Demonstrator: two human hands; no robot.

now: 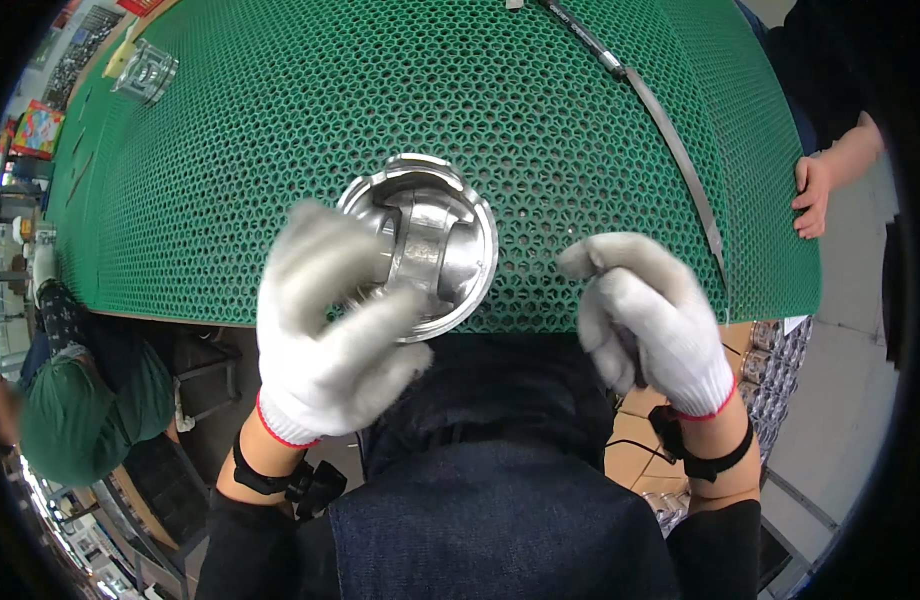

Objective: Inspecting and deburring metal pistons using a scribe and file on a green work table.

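Observation:
A shiny metal piston [420, 240] lies on the green mat near its front edge, its hollow underside facing up. My left hand [335, 320], in a white knitted glove, is at the piston's left side. Its fingers are blurred and spread apart from the thumb, which lies over the near part of the piston; whether they touch it I cannot tell. My right hand [645, 310], gloved the same way, hovers at the mat's front edge, right of the piston. Its fingers are curled in, and something dark shows between them, too hidden to name.
A long thin metal strip with a black handle [612, 65] lies along the mat's right side. Another piston [146, 75] stands at the far left. At right, another person's hand [812, 196] rests on the table edge. Someone in green [95, 410] is at lower left. Stacked metal parts [775, 365] are below right.

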